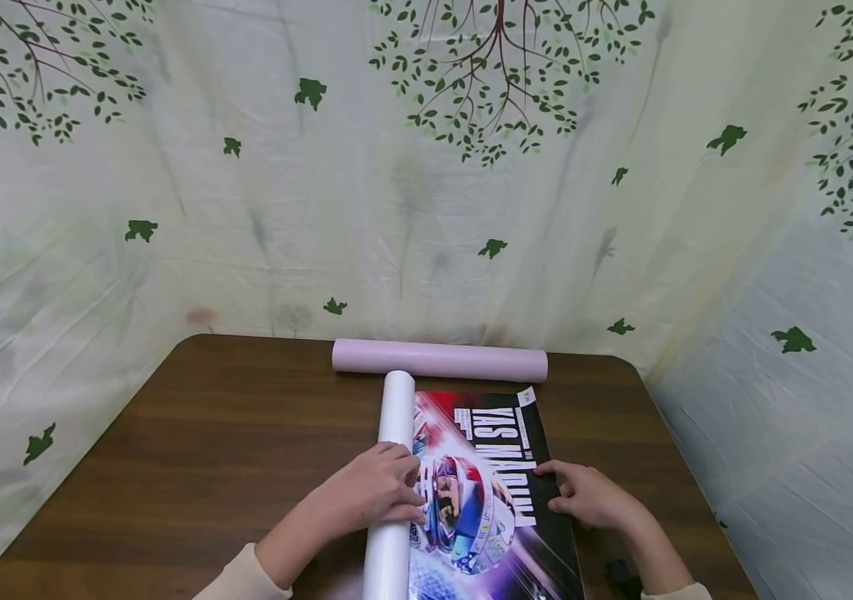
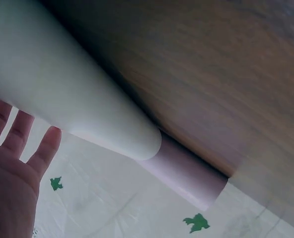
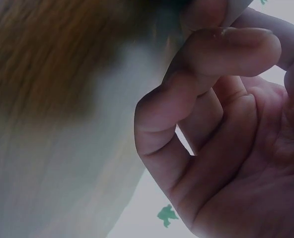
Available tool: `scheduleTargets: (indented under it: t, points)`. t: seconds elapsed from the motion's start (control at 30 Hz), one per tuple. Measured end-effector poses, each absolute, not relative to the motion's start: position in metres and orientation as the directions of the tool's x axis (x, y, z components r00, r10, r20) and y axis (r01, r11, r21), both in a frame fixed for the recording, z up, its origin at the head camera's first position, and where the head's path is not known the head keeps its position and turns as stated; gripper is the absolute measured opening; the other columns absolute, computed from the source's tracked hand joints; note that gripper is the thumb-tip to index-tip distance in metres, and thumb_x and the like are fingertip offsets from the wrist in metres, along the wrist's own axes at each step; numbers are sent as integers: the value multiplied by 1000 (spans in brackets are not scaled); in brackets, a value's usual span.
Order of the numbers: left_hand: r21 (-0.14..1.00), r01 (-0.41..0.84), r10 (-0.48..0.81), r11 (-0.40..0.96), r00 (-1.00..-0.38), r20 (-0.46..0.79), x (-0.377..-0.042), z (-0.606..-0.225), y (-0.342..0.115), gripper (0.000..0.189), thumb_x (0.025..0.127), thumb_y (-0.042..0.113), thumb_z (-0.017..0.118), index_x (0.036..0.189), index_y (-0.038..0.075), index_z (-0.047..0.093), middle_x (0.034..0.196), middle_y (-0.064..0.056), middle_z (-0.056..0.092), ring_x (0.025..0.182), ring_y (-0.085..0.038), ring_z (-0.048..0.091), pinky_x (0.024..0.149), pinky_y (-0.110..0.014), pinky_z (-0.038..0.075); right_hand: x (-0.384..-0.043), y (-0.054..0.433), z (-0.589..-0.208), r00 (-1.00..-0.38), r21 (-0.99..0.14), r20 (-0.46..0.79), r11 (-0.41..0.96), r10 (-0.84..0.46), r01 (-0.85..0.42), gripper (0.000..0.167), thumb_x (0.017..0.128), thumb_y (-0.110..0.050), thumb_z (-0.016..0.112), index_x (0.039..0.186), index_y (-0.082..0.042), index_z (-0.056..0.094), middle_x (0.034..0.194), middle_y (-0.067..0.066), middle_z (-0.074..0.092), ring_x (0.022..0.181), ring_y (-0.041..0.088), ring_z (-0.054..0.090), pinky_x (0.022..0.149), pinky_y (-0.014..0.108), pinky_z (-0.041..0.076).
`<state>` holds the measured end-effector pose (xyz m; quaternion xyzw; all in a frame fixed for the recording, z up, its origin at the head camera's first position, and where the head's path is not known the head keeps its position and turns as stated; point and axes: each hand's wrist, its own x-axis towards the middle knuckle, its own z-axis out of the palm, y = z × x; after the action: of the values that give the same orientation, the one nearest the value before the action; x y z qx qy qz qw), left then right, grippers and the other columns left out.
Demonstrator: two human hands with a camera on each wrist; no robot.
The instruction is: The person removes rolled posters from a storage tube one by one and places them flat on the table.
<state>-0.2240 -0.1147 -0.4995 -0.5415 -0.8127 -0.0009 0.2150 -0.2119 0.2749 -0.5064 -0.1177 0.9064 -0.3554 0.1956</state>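
Note:
A glossy poster (image 1: 497, 533) lies face up, printed with a racing helmet and large white lettering. Its left side is wound into a long white roll (image 1: 389, 550), which also fills much of the left wrist view. My left hand (image 1: 366, 487) rests across the roll, its fingers (image 2: 46, 148) stretched along the surface. At the poster's dark right edge, my right hand (image 1: 595, 496) touches down with an extended index finger and the thumb close by. In the right wrist view its other fingers (image 3: 162, 119) are bent, with nothing visible between them.
A pale pink tube (image 1: 437, 360) lies crosswise at the back of the brown wooden table (image 1: 246, 450), just beyond the roll's far end. A small black object (image 1: 621, 575) is beside my right wrist. A leaf-patterned cloth (image 1: 426, 208) hangs behind the table.

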Motion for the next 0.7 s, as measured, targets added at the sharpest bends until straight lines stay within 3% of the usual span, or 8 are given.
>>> scheduleTargets:
  t: [0.13,0.23,0.37,0.53,0.7]
  points:
    - [-252,869,871,426,-318,374,-225,-502,-119,29,90,58,77,80,31,83,90,7,61,94,-13,55,93,-34,52,-212,281,-508,-901,-678,-267,731,-342,-76,49,94,-7,76,141,-10,62,62,-3,48,51,14,44,51,29,39]
    - [-239,869,868,433,-330,372,-224,-502,-124,34,89,60,78,76,29,82,92,7,63,96,-14,56,94,-34,53,-212,285,-508,-902,-675,-280,736,-328,-58,49,94,-8,76,142,-11,62,61,-3,46,51,14,42,51,29,37]
    - [-201,873,863,444,-356,359,-224,-500,-128,32,90,59,77,79,29,81,98,8,70,101,-14,62,98,-36,54,-211,291,-506,-903,-674,-294,738,-315,-37,49,95,-8,75,142,-10,62,63,-2,49,52,14,43,52,30,39]
    - [-158,875,867,457,-398,300,-223,-497,-131,30,95,56,73,90,26,77,112,10,79,121,-17,69,107,-46,55,-209,296,-504,-904,-671,-299,741,-305,-28,50,94,-7,75,142,-10,62,62,-3,46,52,14,41,52,29,38]
    - [-99,869,857,485,-449,252,-221,-497,-135,29,97,53,71,95,24,71,106,11,80,120,-17,71,106,-50,55,-207,303,-502,-907,-668,-304,744,-292,-15,50,95,-7,75,142,-8,62,65,-2,51,55,15,45,54,30,39]
